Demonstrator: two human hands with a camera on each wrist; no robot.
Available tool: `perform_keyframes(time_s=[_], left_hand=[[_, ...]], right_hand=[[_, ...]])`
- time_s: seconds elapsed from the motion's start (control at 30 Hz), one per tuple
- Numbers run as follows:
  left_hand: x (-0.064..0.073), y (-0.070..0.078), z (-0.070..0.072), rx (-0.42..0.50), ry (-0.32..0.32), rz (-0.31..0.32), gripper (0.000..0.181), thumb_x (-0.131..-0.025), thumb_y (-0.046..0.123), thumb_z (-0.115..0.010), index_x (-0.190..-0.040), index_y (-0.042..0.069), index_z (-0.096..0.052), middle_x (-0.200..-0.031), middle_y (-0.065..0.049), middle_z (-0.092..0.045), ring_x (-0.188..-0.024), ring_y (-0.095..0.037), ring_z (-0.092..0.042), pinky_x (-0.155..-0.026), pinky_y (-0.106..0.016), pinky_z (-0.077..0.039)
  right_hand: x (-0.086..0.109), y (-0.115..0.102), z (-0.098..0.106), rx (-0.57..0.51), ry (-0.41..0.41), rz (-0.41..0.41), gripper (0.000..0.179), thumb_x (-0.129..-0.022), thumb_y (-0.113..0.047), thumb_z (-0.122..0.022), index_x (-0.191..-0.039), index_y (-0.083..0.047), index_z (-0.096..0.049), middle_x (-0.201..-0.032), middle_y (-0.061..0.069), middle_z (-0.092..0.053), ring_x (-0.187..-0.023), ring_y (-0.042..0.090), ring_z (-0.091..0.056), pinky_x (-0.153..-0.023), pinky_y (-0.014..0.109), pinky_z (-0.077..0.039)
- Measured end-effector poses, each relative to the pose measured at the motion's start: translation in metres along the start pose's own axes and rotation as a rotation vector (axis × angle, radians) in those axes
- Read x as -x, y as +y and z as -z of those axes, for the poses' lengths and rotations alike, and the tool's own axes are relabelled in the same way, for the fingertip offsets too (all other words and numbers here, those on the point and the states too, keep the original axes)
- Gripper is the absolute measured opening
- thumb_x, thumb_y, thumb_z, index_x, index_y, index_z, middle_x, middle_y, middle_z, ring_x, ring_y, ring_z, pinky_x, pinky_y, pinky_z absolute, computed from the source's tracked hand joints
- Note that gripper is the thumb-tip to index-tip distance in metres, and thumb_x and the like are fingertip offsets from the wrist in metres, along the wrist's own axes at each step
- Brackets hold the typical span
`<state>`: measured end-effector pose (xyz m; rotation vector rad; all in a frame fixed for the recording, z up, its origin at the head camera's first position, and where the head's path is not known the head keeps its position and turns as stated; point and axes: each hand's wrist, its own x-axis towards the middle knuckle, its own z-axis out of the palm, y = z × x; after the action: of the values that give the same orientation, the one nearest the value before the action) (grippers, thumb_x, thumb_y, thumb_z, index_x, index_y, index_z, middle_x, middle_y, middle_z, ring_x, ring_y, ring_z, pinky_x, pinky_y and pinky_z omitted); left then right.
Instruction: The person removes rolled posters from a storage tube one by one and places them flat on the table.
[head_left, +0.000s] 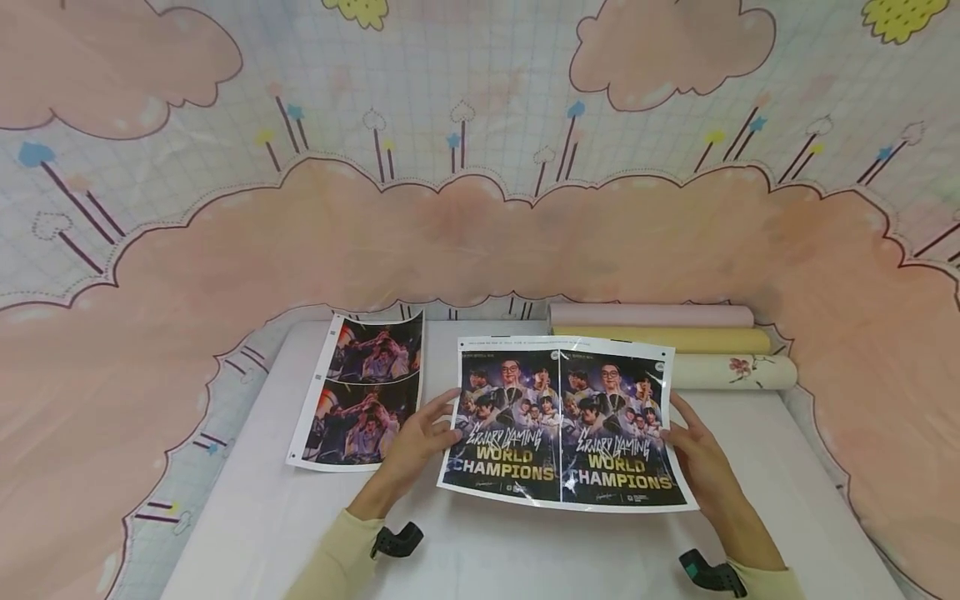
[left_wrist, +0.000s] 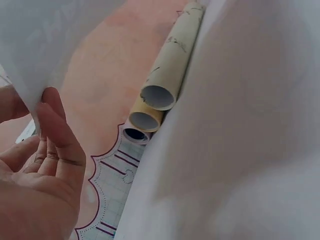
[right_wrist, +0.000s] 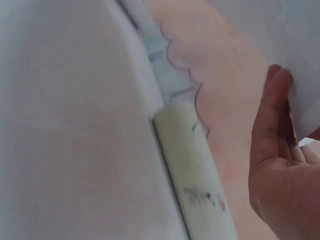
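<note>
A printed sheet (head_left: 558,433) bearing two matching dark posters, lettered "World Champions", is held up above the table in the head view. My left hand (head_left: 412,446) pinches its left edge between thumb and fingers. On the opposite edge, my right hand (head_left: 701,454) grips the sheet, thumb in front and fingers behind. The white back of the sheet shows in both wrist views, next to the left hand (left_wrist: 45,155) and the right hand (right_wrist: 282,165). The sheet bows slightly along its lower edge.
A second printed sheet (head_left: 367,400) with two photos lies at the table's left. Three rolls of paper lie at the back right: pink (head_left: 652,315), yellow (head_left: 675,340) and cream with flowers (head_left: 720,372). Behind the white table (head_left: 525,550) hangs a cloud-patterned cloth (head_left: 480,242).
</note>
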<state>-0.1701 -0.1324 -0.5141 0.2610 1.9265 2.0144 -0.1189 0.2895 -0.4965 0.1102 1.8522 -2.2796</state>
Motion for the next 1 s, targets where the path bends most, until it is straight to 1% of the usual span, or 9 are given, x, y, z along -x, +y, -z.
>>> perform_keyframes(time_s=[0.13, 0.27, 0.43, 0.53, 0.57, 0.67, 0.8, 0.9, 1.0], left_hand=[[-0.001, -0.002, -0.007, -0.043, -0.017, -0.028, 0.073, -0.089, 0.004, -0.066, -0.153, 0.010, -0.032, -0.133, -0.021, -0.044, -0.086, -0.005, -0.060, -0.077, -0.021, -0.052], [-0.004, -0.005, -0.013, -0.112, -0.019, -0.037, 0.073, -0.087, 0.002, -0.068, -0.152, 0.004, -0.033, -0.130, -0.023, -0.046, -0.074, -0.001, -0.056, -0.065, -0.017, -0.047], [-0.007, -0.007, -0.022, -0.173, -0.043, -0.051, 0.073, -0.087, 0.001, -0.068, -0.151, 0.001, -0.033, -0.131, -0.027, -0.045, -0.068, 0.001, -0.054, -0.062, -0.017, -0.044], [-0.008, -0.007, -0.028, -0.183, -0.056, -0.029, 0.073, -0.089, 0.003, -0.067, -0.152, 0.004, -0.032, -0.133, -0.025, -0.045, -0.070, -0.001, -0.056, -0.063, -0.019, -0.044], [-0.009, -0.008, -0.030, -0.187, -0.059, -0.023, 0.073, -0.088, 0.003, -0.067, -0.152, 0.004, -0.032, -0.133, -0.025, -0.045, -0.070, -0.001, -0.056, -0.063, -0.019, -0.044], [-0.011, -0.010, -0.035, -0.208, -0.070, -0.020, 0.073, -0.089, 0.005, -0.068, -0.152, 0.004, -0.031, -0.134, -0.025, -0.044, -0.069, -0.002, -0.055, -0.060, -0.019, -0.042], [-0.017, -0.014, -0.042, -0.271, -0.093, -0.041, 0.074, -0.089, 0.007, -0.069, -0.152, 0.003, -0.031, -0.132, -0.023, -0.046, -0.067, -0.002, -0.054, -0.057, -0.018, -0.041], [-0.024, -0.014, -0.046, -0.369, -0.108, -0.067, 0.074, -0.089, 0.010, -0.070, -0.152, 0.005, -0.032, -0.132, -0.021, -0.050, -0.067, -0.004, -0.056, -0.057, -0.019, -0.044], [-0.030, -0.014, -0.049, -0.475, -0.127, -0.088, 0.075, -0.089, 0.015, -0.071, -0.152, 0.006, -0.033, -0.132, -0.018, -0.055, -0.069, -0.005, -0.059, -0.059, -0.021, -0.047]], right_hand=[[0.002, 0.001, 0.013, 0.109, 0.018, -0.010, 0.065, -0.105, -0.020, -0.047, -0.159, -0.030, -0.012, -0.115, -0.024, -0.066, -0.095, 0.005, -0.069, -0.077, 0.027, -0.059], [0.005, 0.005, 0.022, 0.230, 0.048, 0.033, 0.067, -0.103, -0.020, -0.051, -0.158, -0.028, -0.014, -0.113, -0.027, -0.064, -0.092, 0.000, -0.066, -0.072, 0.022, -0.056], [0.009, 0.008, 0.030, 0.319, 0.084, 0.129, 0.065, -0.102, -0.015, -0.053, -0.154, -0.034, -0.018, -0.111, -0.022, -0.062, -0.085, 0.001, -0.066, -0.066, 0.022, -0.056], [0.011, 0.008, 0.034, 0.453, 0.116, 0.174, 0.052, -0.101, -0.014, -0.054, -0.147, -0.023, -0.031, -0.115, -0.019, -0.055, -0.078, 0.001, -0.062, -0.062, 0.021, -0.053], [0.012, 0.008, 0.036, 0.514, 0.125, 0.180, 0.047, -0.101, -0.015, -0.054, -0.145, -0.019, -0.035, -0.117, -0.017, -0.054, -0.077, 0.001, -0.061, -0.062, 0.022, -0.051], [0.014, 0.008, 0.043, 0.655, 0.122, 0.172, 0.046, -0.101, -0.017, -0.055, -0.144, -0.007, -0.040, -0.135, 0.002, -0.050, -0.082, -0.003, -0.058, -0.064, 0.023, -0.049], [0.015, 0.008, 0.055, 0.732, 0.104, 0.078, 0.062, -0.099, -0.022, -0.059, -0.152, -0.010, -0.030, -0.146, 0.029, -0.037, -0.091, -0.007, -0.057, -0.071, 0.023, -0.052], [0.016, 0.008, 0.061, 0.797, 0.108, 0.025, 0.072, -0.096, -0.025, -0.064, -0.155, -0.013, -0.024, -0.144, 0.031, -0.038, -0.090, -0.002, -0.057, -0.071, 0.024, -0.052], [0.016, 0.007, 0.066, 0.882, 0.112, 0.024, 0.077, -0.094, -0.027, -0.067, -0.155, -0.012, -0.024, -0.141, 0.032, -0.041, -0.096, 0.011, -0.060, -0.072, 0.027, -0.052]])
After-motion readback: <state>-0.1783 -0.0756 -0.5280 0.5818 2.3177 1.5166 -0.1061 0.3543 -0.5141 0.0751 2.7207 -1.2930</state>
